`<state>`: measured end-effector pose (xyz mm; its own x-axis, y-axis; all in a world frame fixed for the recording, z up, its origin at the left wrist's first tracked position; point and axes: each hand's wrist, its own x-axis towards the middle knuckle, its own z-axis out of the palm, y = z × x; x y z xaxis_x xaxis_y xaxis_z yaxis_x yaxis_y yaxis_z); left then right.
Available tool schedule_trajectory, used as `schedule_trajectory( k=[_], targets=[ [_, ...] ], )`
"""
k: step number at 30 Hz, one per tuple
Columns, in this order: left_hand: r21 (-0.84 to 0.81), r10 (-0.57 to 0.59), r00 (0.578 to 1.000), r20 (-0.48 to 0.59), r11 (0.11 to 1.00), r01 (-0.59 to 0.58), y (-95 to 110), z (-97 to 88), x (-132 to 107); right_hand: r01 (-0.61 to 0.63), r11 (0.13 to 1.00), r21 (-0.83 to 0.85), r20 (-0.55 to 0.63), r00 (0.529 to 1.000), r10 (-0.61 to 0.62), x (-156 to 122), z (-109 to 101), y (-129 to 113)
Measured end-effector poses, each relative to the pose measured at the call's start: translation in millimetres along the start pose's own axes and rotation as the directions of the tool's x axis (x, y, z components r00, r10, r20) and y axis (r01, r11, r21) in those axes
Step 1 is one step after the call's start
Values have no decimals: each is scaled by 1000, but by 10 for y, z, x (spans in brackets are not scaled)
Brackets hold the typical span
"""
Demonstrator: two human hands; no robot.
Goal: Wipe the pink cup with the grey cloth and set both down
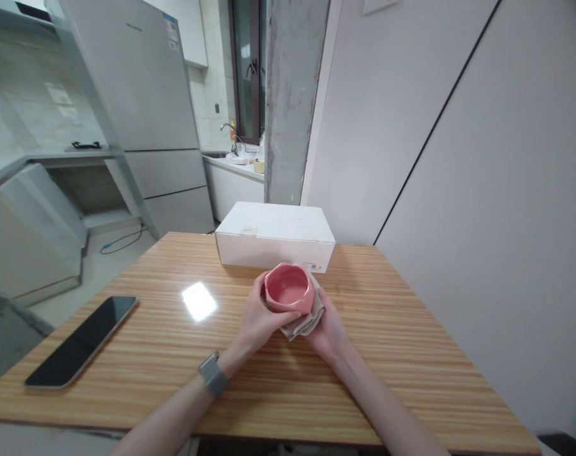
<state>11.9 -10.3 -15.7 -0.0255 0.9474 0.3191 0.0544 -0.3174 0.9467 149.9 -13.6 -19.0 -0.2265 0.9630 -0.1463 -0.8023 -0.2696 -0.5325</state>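
Note:
A pink bowl [289, 289] with a faceted rim is held above the table, its open top turned toward me. My left hand [263, 316] grips its left side, the thumb lying along the near edge. Under and behind the bowl is a folded greyish-beige cloth [303, 325]. My right hand [329, 326] holds this cloth from the right and below, pressing it against the bowl; some of its fingers are hidden behind the cloth. The inside of the bowl shows nothing in it.
Just beyond my hands a white box [273, 249] stands on the wood-grain table [387, 354]. A dark-screened phone [83, 342] lies at the left edge. A white wall [459, 190] rises on the right; a fridge [140, 95] and kitchen sink are farther back.

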Motion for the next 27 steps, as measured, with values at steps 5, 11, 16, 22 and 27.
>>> schedule_trajectory(
  k=[5,11,16,22,27],
  targets=[
    [-229,-178,983,-41,959,164,-52,108,12,0,1000,-26,23,1000,0,-55,76,69],
    [-499,-347,936,59,802,328,-190,181,2,203,927,-315,17,978,-208,-77,-85,272],
    [-639,-390,864,320,584,500,-186,154,11,335,451,-827,247,938,-243,-259,-204,195],
    [-569,-393,787,476,545,616,-106,105,32,560,-472,-681,604,794,70,-579,-251,-335],
    [-525,-441,798,410,602,602,-145,120,4,379,-386,-841,489,839,-241,-976,-674,-731]
  ],
)
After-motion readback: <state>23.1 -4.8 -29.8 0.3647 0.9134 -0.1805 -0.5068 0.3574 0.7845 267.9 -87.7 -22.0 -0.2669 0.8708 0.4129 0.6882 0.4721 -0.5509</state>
